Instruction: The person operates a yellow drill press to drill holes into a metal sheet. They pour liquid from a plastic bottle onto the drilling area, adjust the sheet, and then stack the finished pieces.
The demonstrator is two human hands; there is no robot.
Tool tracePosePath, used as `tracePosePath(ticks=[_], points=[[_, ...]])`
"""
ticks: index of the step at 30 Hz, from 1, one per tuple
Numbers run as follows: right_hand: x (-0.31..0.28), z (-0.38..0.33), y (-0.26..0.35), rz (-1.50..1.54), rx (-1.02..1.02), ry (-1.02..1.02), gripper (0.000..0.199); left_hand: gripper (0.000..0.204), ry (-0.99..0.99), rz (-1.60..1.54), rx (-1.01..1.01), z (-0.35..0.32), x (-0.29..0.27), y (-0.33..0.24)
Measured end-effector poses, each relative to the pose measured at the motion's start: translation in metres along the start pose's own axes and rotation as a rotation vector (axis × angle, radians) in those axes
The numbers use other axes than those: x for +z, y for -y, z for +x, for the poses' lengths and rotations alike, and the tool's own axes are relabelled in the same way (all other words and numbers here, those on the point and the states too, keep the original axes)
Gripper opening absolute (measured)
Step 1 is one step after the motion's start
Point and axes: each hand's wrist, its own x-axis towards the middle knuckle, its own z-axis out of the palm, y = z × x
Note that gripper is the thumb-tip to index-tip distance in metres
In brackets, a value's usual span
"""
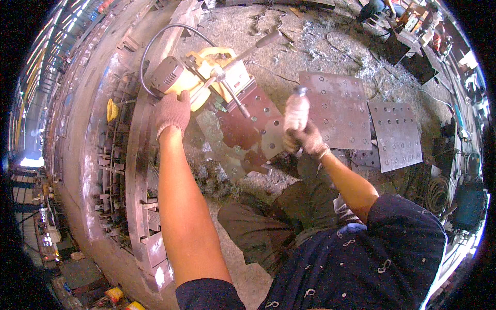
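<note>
A yellow magnetic drill stands on a reddish-brown steel plate drilled with several holes. Its feed handle has spokes, one pointing up to the right. My left hand, in a brown knit glove, grips the drill's motor end, its fingertips partly hidden against the housing. In my right hand, also gloved, is a clear plastic bottle with a dark cap, held around its lower part. The bottle is nearly upright over the gap between plates, apart from the drill.
To the right lie a larger holed plate and a grey holed plate. Metal shavings are strewn near my crossed legs. A long steel beam runs along the left. A black cable arches behind the drill.
</note>
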Motion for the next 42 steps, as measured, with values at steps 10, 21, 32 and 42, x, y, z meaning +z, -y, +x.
tracePosePath(ticks=[10,21,32,42], points=[[0.086,-0.044,0.007,-0.661,0.229,0.471,0.076,0.065,0.014,0.052,-0.049,0.002,0.007,0.011],[0.101,-0.025,-0.023,-0.817,0.173,0.466,0.075,0.066,-0.014,0.048,-0.014,0.003,0.011,0.016],[0.103,-0.029,-0.016,-0.822,0.174,0.520,0.078,0.069,-0.014,-0.005,-0.037,-0.005,0.011,0.024],[0.112,-0.025,0.048,-0.793,0.142,0.466,0.092,0.066,-0.007,0.041,-0.032,-0.011,0.012,0.029]])
